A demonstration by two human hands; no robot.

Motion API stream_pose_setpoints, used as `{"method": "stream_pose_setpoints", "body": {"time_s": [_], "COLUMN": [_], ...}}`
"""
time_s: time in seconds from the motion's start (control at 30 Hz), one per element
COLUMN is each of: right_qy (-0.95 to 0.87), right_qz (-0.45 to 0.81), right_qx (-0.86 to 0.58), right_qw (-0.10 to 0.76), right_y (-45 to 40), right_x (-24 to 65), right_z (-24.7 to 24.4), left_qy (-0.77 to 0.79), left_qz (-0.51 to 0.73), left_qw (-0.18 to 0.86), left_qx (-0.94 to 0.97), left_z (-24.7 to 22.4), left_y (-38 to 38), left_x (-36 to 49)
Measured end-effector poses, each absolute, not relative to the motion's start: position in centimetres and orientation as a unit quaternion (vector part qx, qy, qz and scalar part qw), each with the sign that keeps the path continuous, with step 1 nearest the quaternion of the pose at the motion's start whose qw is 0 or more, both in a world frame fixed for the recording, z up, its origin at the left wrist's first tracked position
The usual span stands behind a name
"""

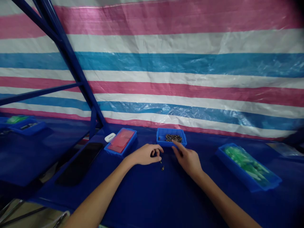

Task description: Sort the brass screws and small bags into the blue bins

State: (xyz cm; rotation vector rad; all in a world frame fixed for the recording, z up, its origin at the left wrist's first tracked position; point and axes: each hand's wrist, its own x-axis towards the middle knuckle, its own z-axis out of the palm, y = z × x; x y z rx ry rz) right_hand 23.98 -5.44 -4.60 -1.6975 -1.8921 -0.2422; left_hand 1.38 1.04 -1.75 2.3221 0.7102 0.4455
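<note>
My left hand (148, 154) is just above the blue table, its fingers curled and the thumb close to the fingertips. What it pinches, if anything, is too small to make out. Right below its fingertips lies a small dark, brassy metal piece (162, 168), with another tiny dark bit beside the thumb tip. My right hand (190, 160) reaches to the near rim of a blue bin (163, 144) holding a heap of small metal parts (174, 138). Its index finger and thumb are apart, and nothing shows between them.
A blue tray with a pink-red flat content (120, 141) stands left of the bin, near a white oval object (110, 137) and a black phone-like slab (79, 163). At right is a blue bin of green bagged pieces (247, 163). A blue metal frame (76, 68) rises at left.
</note>
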Motion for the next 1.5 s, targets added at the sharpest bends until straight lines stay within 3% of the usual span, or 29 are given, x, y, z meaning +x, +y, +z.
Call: {"method": "stream_pose_setpoints", "body": {"time_s": [0.17, 0.37, 0.63, 1.0, 1.5], "right_qy": [-0.809, -0.767, -0.778, -0.710, -0.660], "right_qz": [0.055, 0.098, 0.117, 0.314, 0.335], "right_qx": [-0.525, -0.545, -0.538, -0.527, -0.543], "right_qw": [0.260, 0.324, 0.304, 0.346, 0.397], "right_y": [-6.8, -6.7, -6.7, -6.8, -6.5], "right_x": [22.2, 22.6, 22.5, 22.8, 23.5], "right_z": [-5.2, -5.0, -4.7, -3.8, -4.1], "left_qy": [0.237, 0.283, 0.306, 0.283, 0.285], "left_qz": [0.143, 0.206, 0.294, 0.355, 0.374], "left_qw": [0.321, 0.329, 0.350, 0.357, 0.362], "left_qx": [0.906, 0.877, 0.835, 0.817, 0.805], "left_z": [-1.8, -2.5, -3.7, -4.2, -4.2], "left_y": [1.6, 1.1, -0.2, -1.7, -1.9], "left_x": [1.0, 1.8, 3.3, 4.3, 4.5]}}
